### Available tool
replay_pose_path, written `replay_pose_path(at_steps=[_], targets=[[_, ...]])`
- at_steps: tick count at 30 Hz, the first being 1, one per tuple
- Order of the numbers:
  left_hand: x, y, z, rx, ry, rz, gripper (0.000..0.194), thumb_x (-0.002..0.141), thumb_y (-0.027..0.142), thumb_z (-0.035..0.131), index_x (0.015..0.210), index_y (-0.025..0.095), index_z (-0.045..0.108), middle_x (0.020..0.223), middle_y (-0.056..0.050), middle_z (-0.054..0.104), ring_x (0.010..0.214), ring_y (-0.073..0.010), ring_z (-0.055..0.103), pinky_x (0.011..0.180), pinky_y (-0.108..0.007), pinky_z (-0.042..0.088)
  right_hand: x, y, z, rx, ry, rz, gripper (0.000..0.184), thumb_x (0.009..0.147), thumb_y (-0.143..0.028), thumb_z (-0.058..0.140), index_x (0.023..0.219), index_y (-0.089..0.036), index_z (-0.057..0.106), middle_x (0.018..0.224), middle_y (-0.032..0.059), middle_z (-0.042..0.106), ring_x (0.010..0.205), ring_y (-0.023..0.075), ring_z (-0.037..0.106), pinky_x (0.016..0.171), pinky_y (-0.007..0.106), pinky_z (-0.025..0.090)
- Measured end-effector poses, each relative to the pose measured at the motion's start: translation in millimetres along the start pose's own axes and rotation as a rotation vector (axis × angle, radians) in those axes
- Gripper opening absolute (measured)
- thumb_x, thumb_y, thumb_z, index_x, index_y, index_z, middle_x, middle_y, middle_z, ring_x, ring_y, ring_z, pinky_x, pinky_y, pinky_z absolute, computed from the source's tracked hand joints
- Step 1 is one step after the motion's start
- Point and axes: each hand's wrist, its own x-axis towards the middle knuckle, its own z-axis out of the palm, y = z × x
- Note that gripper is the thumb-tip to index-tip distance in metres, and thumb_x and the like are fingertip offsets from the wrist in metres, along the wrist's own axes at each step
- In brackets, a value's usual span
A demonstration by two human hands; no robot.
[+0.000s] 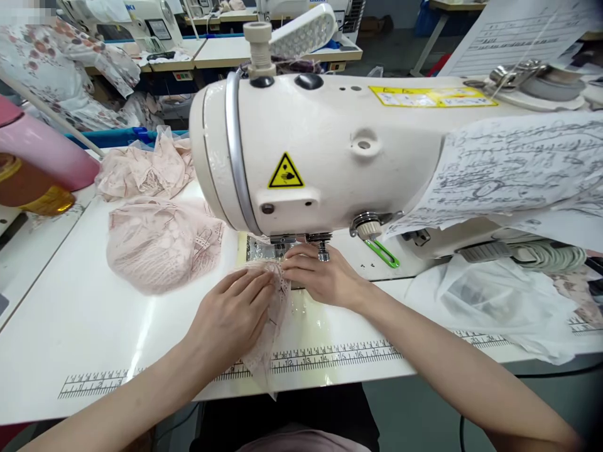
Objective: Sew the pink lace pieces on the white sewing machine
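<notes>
A pale pink piece of lace fabric [279, 307] lies on the bed of a white sewing machine [325, 150], its lower end hanging over the table's front edge. My left hand [238, 307] presses on the lace from the left, fingers bent and held together. From the right, my right hand [325, 273] reaches under the machine head, its fingertips closed at the lace's edge beside the needle area. The machine head and my fingers partly hide the presser foot and needle.
Left of the machine rest a pale pink lace cup [160, 245] and a crumpled lace heap [148, 166]. A pink bottle [47, 144] stands at far left. Green thread snips [381, 253] and a white translucent bag [499, 301] lie right. A person in a floral top [70, 69] is beyond.
</notes>
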Motion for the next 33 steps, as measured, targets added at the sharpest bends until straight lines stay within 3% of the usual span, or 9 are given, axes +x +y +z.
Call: replay_pose_path(at_steps=[6,13,23,33], targets=[[13,-12,15.2,0.058,-0.032,0.007,0.04,0.094,0.018,0.043,0.13,0.01,0.058,0.134,-0.014,0.06,0.12,-0.0296,0.06,0.092,-0.044,0.055,-1,8,-1,-0.053,0.03,0.02,0.028,0.086,-0.001,0.049,0.093,-0.019,0.07,0.099,-0.0014,0.076,0.094,0.0145,0.068,0.078,0.031,0.051],[21,-31,27.0,-0.006,-0.044,-0.032,0.04,0.098,0.023,0.041,0.133,0.012,0.056,0.133,-0.012,0.062,0.122,-0.0281,0.058,0.099,-0.045,0.052,-3,11,8,-0.077,0.047,0.096,0.027,0.086,-0.005,0.053,0.102,-0.019,0.07,0.111,0.0018,0.074,0.094,0.019,0.07,0.077,0.033,0.056],[20,-43,35.5,-0.022,-0.02,0.016,0.041,0.099,0.023,0.038,0.133,0.011,0.057,0.13,-0.011,0.064,0.115,-0.0261,0.064,0.101,-0.045,0.049,-10,4,6,-0.113,-0.129,0.224,0.043,0.091,-0.008,0.048,0.128,-0.029,0.058,0.122,0.0039,0.069,0.094,0.019,0.067,0.068,0.031,0.048],[18,-44,37.3,-0.013,-0.034,-0.006,0.041,0.099,0.025,0.037,0.135,0.013,0.055,0.132,-0.01,0.063,0.117,-0.0262,0.062,0.103,-0.045,0.046,-9,5,7,-0.131,-0.115,0.199,0.041,0.09,-0.008,0.049,0.125,-0.026,0.06,0.121,0.0041,0.07,0.092,0.0194,0.068,0.065,0.031,0.048]])
